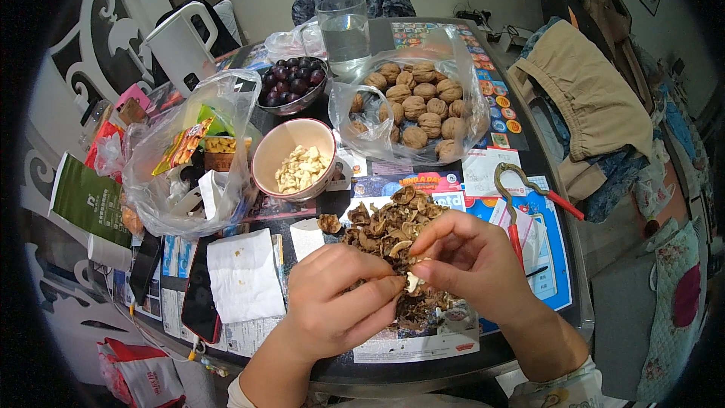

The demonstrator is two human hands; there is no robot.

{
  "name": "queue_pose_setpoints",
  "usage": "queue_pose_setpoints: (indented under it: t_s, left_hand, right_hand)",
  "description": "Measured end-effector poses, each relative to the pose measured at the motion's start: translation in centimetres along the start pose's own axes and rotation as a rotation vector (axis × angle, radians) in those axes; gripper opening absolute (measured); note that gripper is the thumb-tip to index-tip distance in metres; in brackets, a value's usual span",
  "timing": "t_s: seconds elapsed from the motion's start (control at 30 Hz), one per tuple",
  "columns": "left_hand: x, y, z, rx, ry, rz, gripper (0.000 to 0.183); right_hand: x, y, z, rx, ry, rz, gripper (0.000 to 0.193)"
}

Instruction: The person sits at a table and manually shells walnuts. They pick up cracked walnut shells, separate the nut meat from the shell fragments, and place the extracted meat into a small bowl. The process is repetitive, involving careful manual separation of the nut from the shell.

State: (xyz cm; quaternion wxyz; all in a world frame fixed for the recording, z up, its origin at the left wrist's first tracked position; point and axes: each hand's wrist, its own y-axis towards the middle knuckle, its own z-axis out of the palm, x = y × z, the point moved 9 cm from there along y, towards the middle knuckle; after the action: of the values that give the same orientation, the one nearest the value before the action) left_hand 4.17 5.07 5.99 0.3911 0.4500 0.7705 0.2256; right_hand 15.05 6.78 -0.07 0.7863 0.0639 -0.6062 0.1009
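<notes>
Both my hands meet over a heap of broken walnut shells [370, 228] on printed paper sheets. My right hand [472, 257] pinches a pale piece of walnut kernel [413, 281] between thumb and fingertips. My left hand [336, 291] is closed, its fingertips pressed together beside that piece; what they hold, if anything, is hidden. A cream bowl [260, 153] with a reddish rim stands beyond the heap, with peeled pale kernels [302, 168] inside. Whole walnuts [415, 108] fill a clear plastic bag [474, 98] farther back. A red-handled plier-like nutcracker [516, 234] lies right of the shells.
At the left a plastic bag [143, 196] holds wrappers. Nearby lie a phone [198, 295] and a white napkin [245, 276]. Behind the bowl stand a bowl of dark grapes [291, 83], a glass jug of water [345, 34] and a white pitcher [177, 53]. A pen [537, 271] rests at right.
</notes>
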Motion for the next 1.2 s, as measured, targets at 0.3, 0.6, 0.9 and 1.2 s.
queue_pose_setpoints:
  t_s: [0.3, 0.6, 0.9, 1.2]
  left_hand:
    - [1.6, -0.1, 0.1, -0.007, -0.259, -0.209, 0.015]
    - [2.8, -0.7, 1.3, 0.065, -0.559, -0.389, 0.017]
    - [2.7, -0.7, 1.8, 0.164, -0.540, -0.381, 0.014]
    - [3.5, -1.9, 3.2, 0.189, -0.723, -0.541, 0.013]
  right_hand:
    - [0.9, -0.3, 0.4, 0.083, -0.150, -0.099, 0.017]
    - [1.1, -0.4, 0.2, 0.048, -0.123, -0.135, 0.015]
    - [0.9, -0.4, 0.2, 0.053, -0.207, -0.114, 0.016]
    - [2.3, -0.4, 0.8, 0.136, -0.391, -0.253, 0.015]
